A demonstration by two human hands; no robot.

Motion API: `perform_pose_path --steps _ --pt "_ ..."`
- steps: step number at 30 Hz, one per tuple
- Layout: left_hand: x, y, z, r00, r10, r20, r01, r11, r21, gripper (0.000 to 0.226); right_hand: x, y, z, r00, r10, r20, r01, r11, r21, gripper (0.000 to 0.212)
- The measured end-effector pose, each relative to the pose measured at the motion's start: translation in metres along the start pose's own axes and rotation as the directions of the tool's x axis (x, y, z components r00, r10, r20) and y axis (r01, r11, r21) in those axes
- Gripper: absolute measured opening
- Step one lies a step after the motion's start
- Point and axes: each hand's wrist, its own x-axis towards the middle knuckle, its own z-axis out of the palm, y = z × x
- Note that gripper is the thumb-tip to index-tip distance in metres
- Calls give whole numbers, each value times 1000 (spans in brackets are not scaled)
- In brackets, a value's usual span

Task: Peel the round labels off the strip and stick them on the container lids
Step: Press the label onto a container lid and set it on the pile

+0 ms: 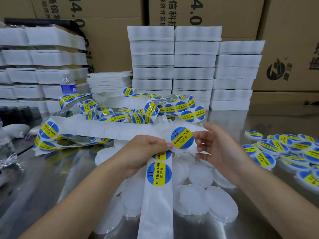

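**Labels mid-peel over a heap of blank lids**

Labels are the blue-and-yellow round "SOLDERING PASTE" kind, and one label sits right between the two hands, up above the surface. The left hand has its fingers pinched together on the white backing strip, just at the label's left edge. The strip hangs down from that pinch toward the camera with another full label on it, plus one half hidden under the thumb.

The right hand is at the label's right side, fingers curled and loosely apart, tips touching the backing paper around the label (can't tell if it actually has a grip on the label itself).

Under the hands there's a pile of plain white lids on the shiny metal surface. Off to the right, a bunch of labelled lids lie overlapping. Behind the hands is a big tangle of label strip, some stretches already emptied. Further back are stacks of white packs against cardboard boxes, and a water bottle on the left.
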Motion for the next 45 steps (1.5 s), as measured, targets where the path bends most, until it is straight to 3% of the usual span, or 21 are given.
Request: perform_pose_path --steps 32,39,45 --pt "0 0 0 999 39 12 -40 997 60 16 -1 2 3 1000 -9 -28 7 997 -72 38" --pt "2 -2 1 996 87 -35 -81 986 143 15 -1 7 4 966 -220 -139 158 920 -359 43" --pt "3 -3 1 992 111 -52 -97 972 215 14 -2 13 3 911 -382 -154 265 830 -491 40"
